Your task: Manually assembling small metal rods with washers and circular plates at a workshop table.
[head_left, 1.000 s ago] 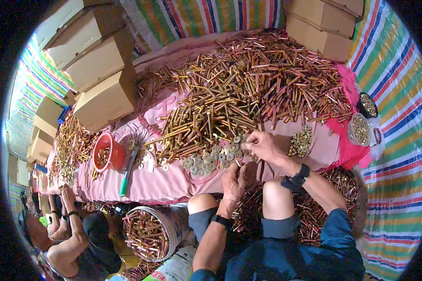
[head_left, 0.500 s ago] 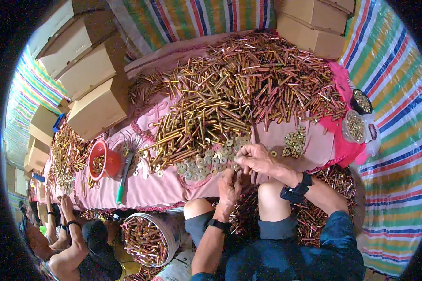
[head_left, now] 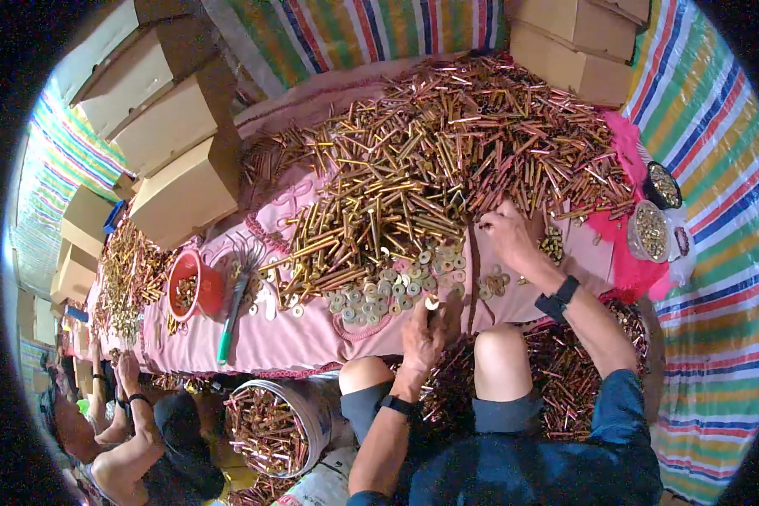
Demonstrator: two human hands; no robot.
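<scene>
My left hand (head_left: 423, 341) is closed at the table's near edge, beside the flat round washers (head_left: 375, 295). A bolt (head_left: 431, 303) with a pale round end sticks up from its fingers; the rest of it is hidden in the grip. Farther off and to the right, my right hand (head_left: 512, 239) touches the near side of the big heap of brassy bolts (head_left: 413, 169). Its fingertips are pinched together; what they hold, if anything, is too small to make out. Small nuts (head_left: 551, 244) lie just right of that hand, and more washers (head_left: 492, 282) lie below it.
A red bowl (head_left: 207, 291) and a green-handled hand rake (head_left: 232, 316) lie to the left. Cardboard boxes (head_left: 185, 190) stand behind them. Tubs of small parts (head_left: 650, 231) sit at the right. Below stands a bucket of bolts (head_left: 308, 422). Another person (head_left: 135, 422) works at far left.
My hands were together over the table edge; now they are apart. The right has moved away to the bolt heap, uncovering washers. The left shows a round-ended bolt. The whole view has shifted slightly.
</scene>
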